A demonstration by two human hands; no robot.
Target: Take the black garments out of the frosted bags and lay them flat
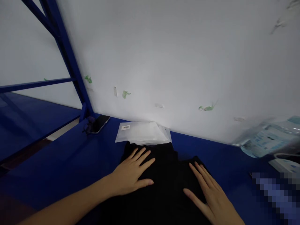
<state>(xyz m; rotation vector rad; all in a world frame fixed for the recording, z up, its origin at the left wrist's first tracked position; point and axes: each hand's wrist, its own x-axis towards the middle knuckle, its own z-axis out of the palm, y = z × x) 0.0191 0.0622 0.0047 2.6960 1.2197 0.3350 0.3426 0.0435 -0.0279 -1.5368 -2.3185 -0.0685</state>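
A black garment (170, 184) lies spread on the blue surface, running off the bottom of the view; its exact kind cannot be made out. My left hand (131, 173) rests palm down on its upper left part, fingers spread. Over its right edge lies my right hand (208, 190), also flat, with the thumb held apart. Just beyond the cloth, a stack of frosted plastic bags (142, 132) with a barcode label sits against the wall, touching or nearly touching the garment's far edge. Neither hand grips anything.
A phone (101, 123) lies at the back left, with dark glasses or a cord-like item (87, 125) beside it. A blue metal frame (70, 59) rises at the left. On the right is a clear plastic package (269, 139). The white wall (164, 62) closes off the back.
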